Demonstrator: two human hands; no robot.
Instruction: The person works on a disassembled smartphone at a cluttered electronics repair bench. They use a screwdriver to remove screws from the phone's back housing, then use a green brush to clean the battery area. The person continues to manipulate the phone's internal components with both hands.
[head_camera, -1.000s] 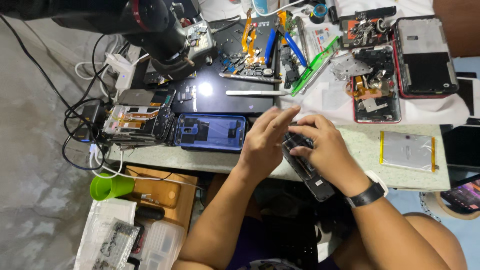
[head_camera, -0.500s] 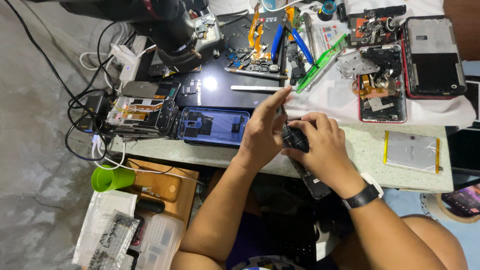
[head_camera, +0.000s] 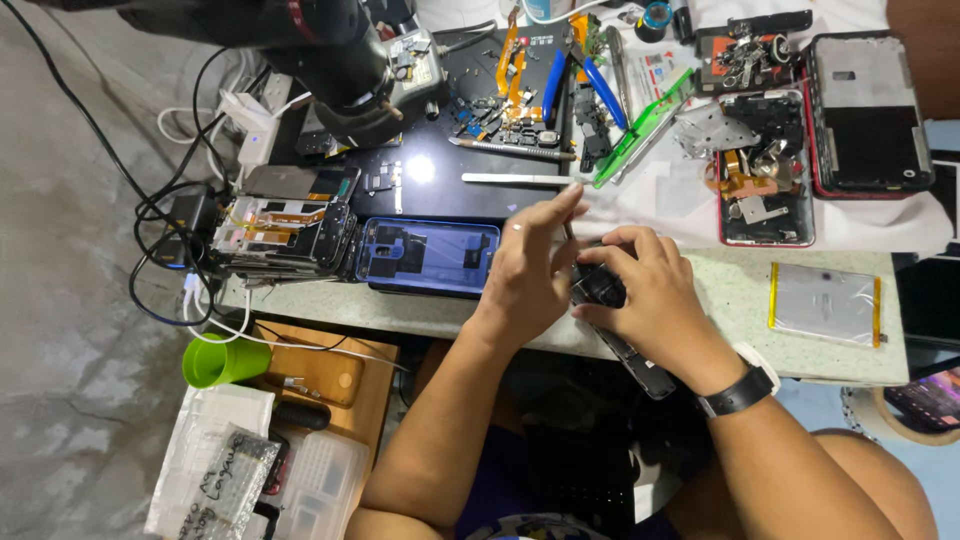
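Note:
My right hand (head_camera: 655, 295) grips a dark opened phone (head_camera: 640, 365) that lies slanted over the front edge of the pale worktop (head_camera: 730, 290). My left hand (head_camera: 525, 265) rests against the phone's upper end, index finger stretched up. It pinches a thin metal tool (head_camera: 567, 232) whose tip meets the phone between my two hands. A black watch sits on my right wrist. My fingers hide the part being touched.
A blue phone back cover (head_camera: 430, 255) lies just left of my left hand, beside stacked opened phones (head_camera: 290, 235) and cables. A black mat (head_camera: 440, 160) holds small parts and a white pry stick (head_camera: 515, 180). A silver battery (head_camera: 825, 300) lies right. A green cup (head_camera: 220, 360) stands below.
My left hand has lifted off the phone's side and now reaches up with its index finger extended, the thin tool showing. My right hand keeps hold of the phone.

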